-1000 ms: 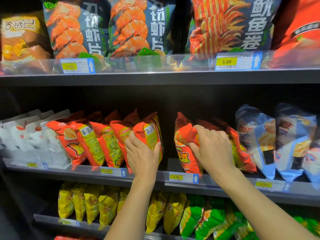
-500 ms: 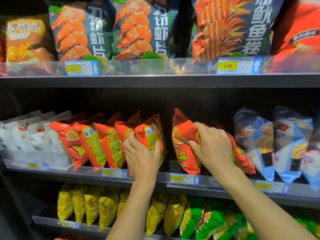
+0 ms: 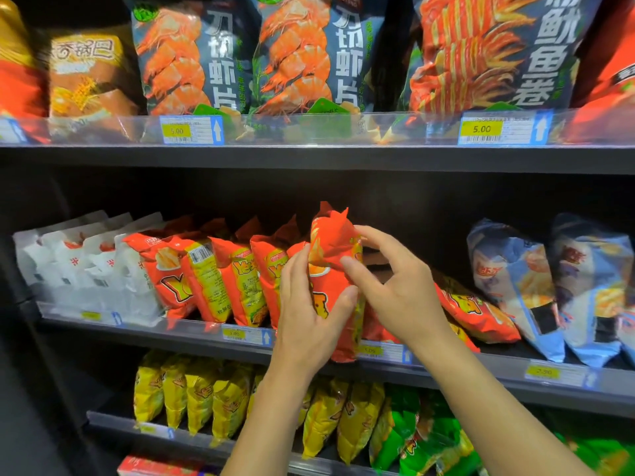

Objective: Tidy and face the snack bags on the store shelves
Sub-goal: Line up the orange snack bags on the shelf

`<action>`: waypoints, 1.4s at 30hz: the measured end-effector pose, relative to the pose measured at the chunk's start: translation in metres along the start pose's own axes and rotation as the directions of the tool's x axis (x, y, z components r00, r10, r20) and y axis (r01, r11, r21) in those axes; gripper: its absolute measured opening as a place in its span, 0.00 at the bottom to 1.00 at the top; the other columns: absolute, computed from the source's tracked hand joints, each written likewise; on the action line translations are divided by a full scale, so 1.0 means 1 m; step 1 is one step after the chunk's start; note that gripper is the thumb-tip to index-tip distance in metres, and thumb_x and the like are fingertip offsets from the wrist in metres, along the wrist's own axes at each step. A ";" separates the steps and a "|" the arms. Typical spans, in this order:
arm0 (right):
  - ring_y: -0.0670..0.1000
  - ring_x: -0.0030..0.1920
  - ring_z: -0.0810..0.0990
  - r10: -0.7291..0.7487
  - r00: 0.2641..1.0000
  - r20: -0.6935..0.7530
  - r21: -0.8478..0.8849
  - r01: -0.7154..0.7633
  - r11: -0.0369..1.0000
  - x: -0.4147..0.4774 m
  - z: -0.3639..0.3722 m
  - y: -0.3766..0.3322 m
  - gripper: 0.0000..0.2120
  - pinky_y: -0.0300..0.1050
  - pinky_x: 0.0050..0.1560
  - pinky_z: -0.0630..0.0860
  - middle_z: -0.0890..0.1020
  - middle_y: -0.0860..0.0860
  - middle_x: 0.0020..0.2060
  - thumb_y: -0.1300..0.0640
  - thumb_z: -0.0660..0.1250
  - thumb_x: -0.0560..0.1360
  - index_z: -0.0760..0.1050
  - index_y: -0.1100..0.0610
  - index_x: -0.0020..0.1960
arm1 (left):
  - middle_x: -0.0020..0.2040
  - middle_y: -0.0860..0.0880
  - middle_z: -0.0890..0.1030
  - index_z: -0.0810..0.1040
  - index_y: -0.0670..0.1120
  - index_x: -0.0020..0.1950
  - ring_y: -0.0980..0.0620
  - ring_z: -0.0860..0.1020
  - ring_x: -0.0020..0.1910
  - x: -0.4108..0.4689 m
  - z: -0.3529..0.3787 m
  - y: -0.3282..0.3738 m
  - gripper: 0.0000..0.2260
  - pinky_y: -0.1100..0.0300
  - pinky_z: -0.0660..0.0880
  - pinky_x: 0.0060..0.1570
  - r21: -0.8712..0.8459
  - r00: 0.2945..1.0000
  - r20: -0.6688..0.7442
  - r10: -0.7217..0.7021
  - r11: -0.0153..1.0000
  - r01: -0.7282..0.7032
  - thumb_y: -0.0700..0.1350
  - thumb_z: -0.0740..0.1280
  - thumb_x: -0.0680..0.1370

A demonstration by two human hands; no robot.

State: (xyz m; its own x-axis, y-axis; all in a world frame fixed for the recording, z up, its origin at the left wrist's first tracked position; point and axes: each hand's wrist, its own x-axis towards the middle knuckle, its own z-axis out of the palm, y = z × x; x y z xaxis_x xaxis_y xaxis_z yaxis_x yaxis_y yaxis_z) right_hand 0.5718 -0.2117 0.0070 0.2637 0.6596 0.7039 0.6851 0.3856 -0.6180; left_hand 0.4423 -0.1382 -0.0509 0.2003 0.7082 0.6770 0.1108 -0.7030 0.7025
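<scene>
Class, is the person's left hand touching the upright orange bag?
Touching. Head view shows the left hand gripping the orange bag, thumb across its front.

The price tag [image 3: 381, 352] under the orange bag [image 3: 338, 242] is blurred, perhaps reading 3.00.

This is a shop, seen at its snack aisle: dark metal shelves [image 3: 309, 159] stand in tiers, each packed with rows of identical snack bags [image 3: 206, 280]. Along each shelf's front edge runs a clear rail [image 3: 103, 130] carrying printed price tags [image 3: 481, 129] with barcodes, two of them reading 5.00.
</scene>
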 end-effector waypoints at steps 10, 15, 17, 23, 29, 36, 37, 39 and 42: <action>0.49 0.57 0.85 0.121 0.992 -0.032 0.400 -0.098 0.911 -0.005 0.020 0.004 0.11 0.44 0.51 0.84 0.86 0.46 0.57 0.54 0.65 0.83 0.80 0.50 0.64 | 0.71 0.62 0.70 0.62 0.61 0.80 0.61 0.73 0.71 -0.009 -0.033 -0.004 0.36 0.53 0.77 0.68 -0.077 0.996 -0.004 -0.090 0.993 0.090 0.53 0.76 0.77; 0.48 0.63 0.83 0.333 0.925 0.183 0.433 -0.380 0.817 -0.009 0.027 0.019 0.29 0.56 0.64 0.81 0.85 0.48 0.62 0.34 0.69 0.76 0.77 0.49 0.70 | 0.64 0.52 0.84 0.72 0.58 0.74 0.51 0.83 0.63 -0.010 -0.049 0.012 0.26 0.41 0.82 0.62 -0.390 0.962 0.147 -0.228 0.881 0.269 0.52 0.74 0.77; 0.53 0.63 0.84 0.362 0.861 0.358 0.494 -0.503 0.709 -0.015 0.032 0.019 0.29 0.61 0.65 0.79 0.85 0.50 0.62 0.33 0.66 0.77 0.76 0.50 0.71 | 0.62 0.51 0.85 0.74 0.56 0.72 0.49 0.84 0.61 -0.009 -0.053 0.017 0.24 0.40 0.82 0.61 -0.460 0.943 0.218 -0.250 0.826 0.325 0.50 0.73 0.77; 0.59 0.62 0.85 0.395 0.834 0.385 0.686 -0.545 0.482 -0.026 0.046 0.014 0.26 0.60 0.64 0.80 0.86 0.58 0.61 0.42 0.61 0.79 0.77 0.57 0.70 | 0.66 0.54 0.83 0.73 0.57 0.76 0.52 0.82 0.66 -0.007 -0.058 0.018 0.25 0.48 0.81 0.63 -0.440 0.916 0.317 -0.244 0.818 0.370 0.58 0.72 0.79; 0.57 0.59 0.86 0.463 0.835 0.298 0.652 -0.532 0.540 -0.027 0.048 0.018 0.26 0.57 0.59 0.83 0.87 0.56 0.58 0.40 0.61 0.79 0.77 0.56 0.69 | 0.69 0.63 0.79 0.70 0.66 0.76 0.57 0.77 0.71 -0.003 -0.070 0.015 0.31 0.47 0.74 0.71 -0.459 0.906 0.297 -0.301 0.787 0.412 0.73 0.63 0.75; 0.43 0.54 0.86 0.363 0.927 0.095 0.300 -0.374 0.878 -0.025 0.051 0.001 0.24 0.52 0.57 0.84 0.86 0.44 0.53 0.33 0.63 0.76 0.78 0.47 0.63 | 0.61 0.73 0.79 0.67 0.74 0.71 0.71 0.78 0.60 -0.009 -0.070 0.028 0.25 0.64 0.78 0.57 -0.298 0.878 0.344 -0.334 0.847 0.439 0.69 0.69 0.74; 0.43 0.54 0.85 0.344 0.933 0.102 0.287 -0.359 0.888 -0.026 0.051 -0.001 0.24 0.51 0.57 0.83 0.86 0.43 0.54 0.32 0.62 0.76 0.77 0.46 0.64 | 0.61 0.72 0.79 0.67 0.73 0.72 0.70 0.78 0.60 -0.009 -0.069 0.025 0.28 0.61 0.78 0.61 -0.267 0.885 0.311 -0.346 0.862 0.431 0.70 0.69 0.73; 0.44 0.55 0.86 0.341 0.931 0.132 0.355 -0.366 0.860 -0.028 0.049 -0.004 0.25 0.48 0.56 0.83 0.86 0.42 0.53 0.32 0.60 0.76 0.77 0.46 0.64 | 0.62 0.67 0.82 0.69 0.67 0.73 0.65 0.80 0.61 -0.008 -0.069 0.023 0.30 0.53 0.79 0.64 -0.248 0.888 0.239 -0.394 0.859 0.448 0.69 0.70 0.73; 0.48 0.55 0.87 0.392 0.902 0.181 0.498 -0.428 0.754 -0.028 0.039 -0.006 0.28 0.50 0.56 0.83 0.87 0.46 0.53 0.31 0.55 0.75 0.76 0.46 0.64 | 0.59 0.58 0.86 0.76 0.60 0.71 0.56 0.86 0.58 -0.007 -0.078 0.024 0.23 0.50 0.82 0.58 -0.390 0.846 0.290 -0.448 0.752 0.532 0.62 0.70 0.76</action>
State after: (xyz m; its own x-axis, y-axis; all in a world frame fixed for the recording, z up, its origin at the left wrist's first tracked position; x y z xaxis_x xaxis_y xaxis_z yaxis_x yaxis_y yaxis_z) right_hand 0.5336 -0.2068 -0.0224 0.3833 0.8630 0.3293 0.0657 0.3301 -0.9417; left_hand 0.3682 -0.1549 -0.0214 0.4018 0.8949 0.1942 -0.1894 -0.1262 0.9737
